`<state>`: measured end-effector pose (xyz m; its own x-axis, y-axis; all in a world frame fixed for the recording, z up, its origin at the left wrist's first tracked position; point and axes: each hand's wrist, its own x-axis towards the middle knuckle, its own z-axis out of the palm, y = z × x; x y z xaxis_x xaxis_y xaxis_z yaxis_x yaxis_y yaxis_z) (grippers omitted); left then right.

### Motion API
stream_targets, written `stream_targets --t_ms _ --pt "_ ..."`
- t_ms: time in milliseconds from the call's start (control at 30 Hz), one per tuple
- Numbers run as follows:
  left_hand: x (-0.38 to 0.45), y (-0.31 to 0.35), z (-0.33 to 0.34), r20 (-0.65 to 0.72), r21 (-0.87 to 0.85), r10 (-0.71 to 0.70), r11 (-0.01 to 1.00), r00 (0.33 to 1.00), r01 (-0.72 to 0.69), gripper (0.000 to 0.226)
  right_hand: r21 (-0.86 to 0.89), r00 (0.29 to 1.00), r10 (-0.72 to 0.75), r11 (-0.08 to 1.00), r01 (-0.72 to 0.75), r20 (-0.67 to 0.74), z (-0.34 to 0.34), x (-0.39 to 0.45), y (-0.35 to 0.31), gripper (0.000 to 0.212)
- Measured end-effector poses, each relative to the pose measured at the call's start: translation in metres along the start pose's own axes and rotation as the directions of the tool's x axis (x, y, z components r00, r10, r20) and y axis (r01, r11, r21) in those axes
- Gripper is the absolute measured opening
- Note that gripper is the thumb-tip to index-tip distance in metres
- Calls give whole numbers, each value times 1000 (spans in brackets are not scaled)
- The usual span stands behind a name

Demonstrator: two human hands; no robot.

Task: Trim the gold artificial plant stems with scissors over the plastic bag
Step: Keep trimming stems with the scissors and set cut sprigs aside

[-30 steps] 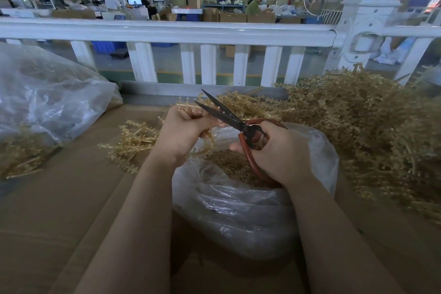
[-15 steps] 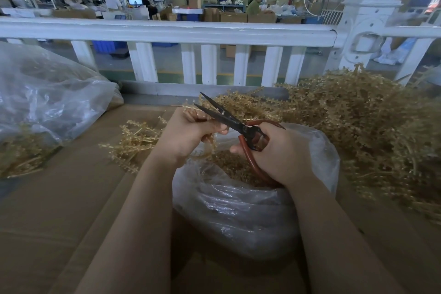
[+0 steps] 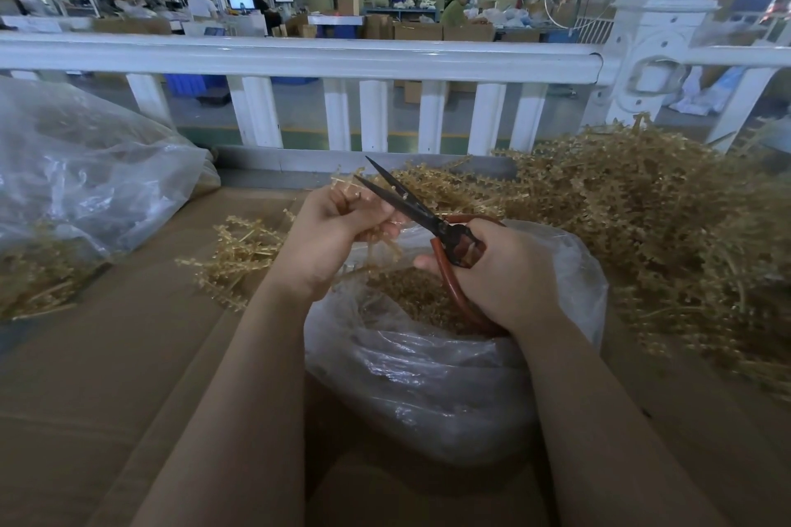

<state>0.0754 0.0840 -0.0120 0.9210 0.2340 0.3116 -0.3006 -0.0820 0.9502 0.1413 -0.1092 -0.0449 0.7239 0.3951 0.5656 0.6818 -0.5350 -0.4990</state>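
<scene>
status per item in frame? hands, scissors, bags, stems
left hand: grips a gold stem
right hand: grips scissors' handles
scissors: blades open
gold stem: held above bag
plastic bag: mouth open, trimmings inside
second bag: lying on its side, left
stem pile: loose, heaped on the right

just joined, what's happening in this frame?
A person is trimming gold artificial plant stems. The left hand holds a small gold stem above the open plastic bag, which already holds cut bits. The right hand grips red-handled scissors, blades open and angled up beside the stem. A big pile of gold stems sits to the right, a smaller bunch lies to the left, and another plastic bag sits far left.
</scene>
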Motion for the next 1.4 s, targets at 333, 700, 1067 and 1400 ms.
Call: stream_targets --t_ms 333,700,1067,1400 --pt "0 1 2 -4 54 21 998 1000 -21 16 -16 1000 11 1000 -10 28 0 0 1 46" --pt "1 1 1 6 138 2 990 1000 -3 17 -26 1000 -11 1000 12 13 4 0 6 48" --pt "-1 5 6 141 226 0 974 990 -32 22 -13 999 -42 999 42 22 4 1 7 40" --pt "-1 2 3 8 11 -15 1000 1000 15 12 29 1000 -7 1000 7 -9 4 -1 5 38"
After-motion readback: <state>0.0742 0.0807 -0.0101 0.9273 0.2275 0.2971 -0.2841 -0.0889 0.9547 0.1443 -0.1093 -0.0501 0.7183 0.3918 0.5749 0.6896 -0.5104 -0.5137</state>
